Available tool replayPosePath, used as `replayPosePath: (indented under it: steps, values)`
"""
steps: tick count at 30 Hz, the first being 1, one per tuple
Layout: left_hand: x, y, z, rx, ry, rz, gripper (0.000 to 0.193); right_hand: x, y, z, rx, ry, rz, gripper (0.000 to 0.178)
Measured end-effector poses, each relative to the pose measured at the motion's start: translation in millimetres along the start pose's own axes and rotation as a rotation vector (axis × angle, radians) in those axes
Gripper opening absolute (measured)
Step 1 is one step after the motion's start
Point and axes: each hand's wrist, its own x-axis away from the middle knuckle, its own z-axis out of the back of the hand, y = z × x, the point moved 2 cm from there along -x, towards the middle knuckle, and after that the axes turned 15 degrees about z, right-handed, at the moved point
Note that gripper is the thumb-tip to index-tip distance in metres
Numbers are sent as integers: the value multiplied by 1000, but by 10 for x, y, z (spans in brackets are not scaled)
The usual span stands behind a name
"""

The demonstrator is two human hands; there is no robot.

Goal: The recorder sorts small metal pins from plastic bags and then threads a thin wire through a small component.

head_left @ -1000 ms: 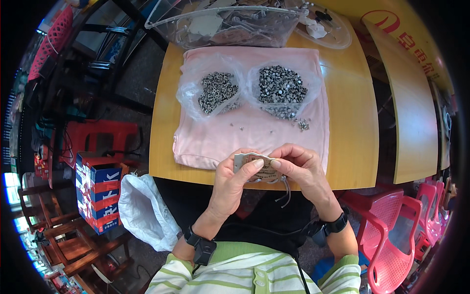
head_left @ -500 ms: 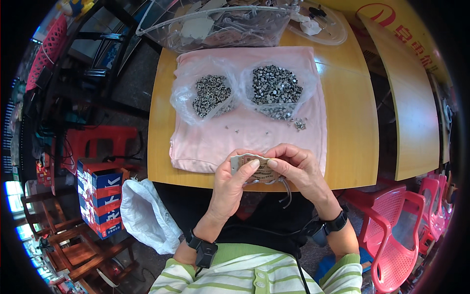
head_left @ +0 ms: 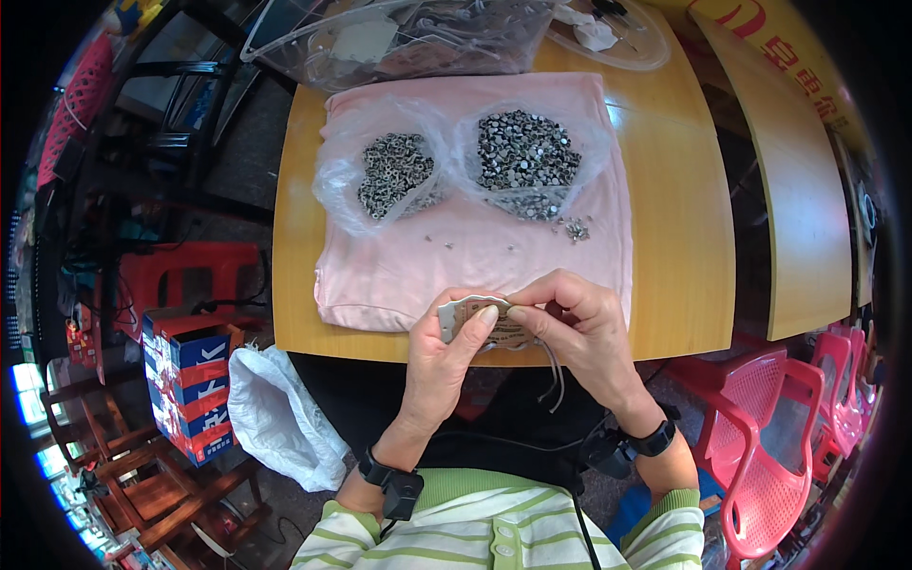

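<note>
Both hands hold a small brown printed card (head_left: 506, 334) with a wavy top edge, just over the table's near edge. My left hand (head_left: 439, 347) pinches its left end, thumb on the front. My right hand (head_left: 584, 332) is closed on its upper right edge with thumb and fingertips; part of that side is hidden by the fingers. A thin grey cord (head_left: 555, 375) dangles below the card. Beyond lie two clear plastic bags on a pink cloth (head_left: 465, 275): small metal rings (head_left: 394, 171) fill the left one, round metal caps (head_left: 527, 157) the right one.
A few loose metal pieces (head_left: 576, 229) lie beside the right bag. At the table's far side stands a clear plastic bin (head_left: 399, 47), with a round clear lid (head_left: 632, 43) to its right. A white sack (head_left: 280, 418), a blue-and-red box (head_left: 195, 389) and pink chairs (head_left: 760, 446) stand around the table.
The view has shifted slightly, so the table and bags sit a little higher and further left. My right fingertips have moved slightly along the card's top edge, and the cord hangs differently.
</note>
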Motion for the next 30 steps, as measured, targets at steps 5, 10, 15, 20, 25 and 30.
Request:
replayPosePath:
  steps: [5, 10, 15, 20, 25, 30]
  values:
    - [15, -4, 44, -2, -5, 0, 16, -25, -137, -24, 162, -9, 105, 10]
    - [18, -14, 36, 14, -13, 23, 17, 20, -5, -22, -83, 49, -97, 10]
    - [21, -9, 37, 23, -20, 19, 18, 25, -31, -31, -237, 76, -233, 12]
    - [18, -15, 53, 21, -20, 1, 18, 16, -34, -30, -241, 65, -264, 13]
    - [19, -5, 74, 29, -51, 42, 18, -8, -43, -20, -303, 9, -232, 16]
    - [1, 4, 73, 58, -60, 24, 19, -8, -17, -15, -330, -8, -277, 19]
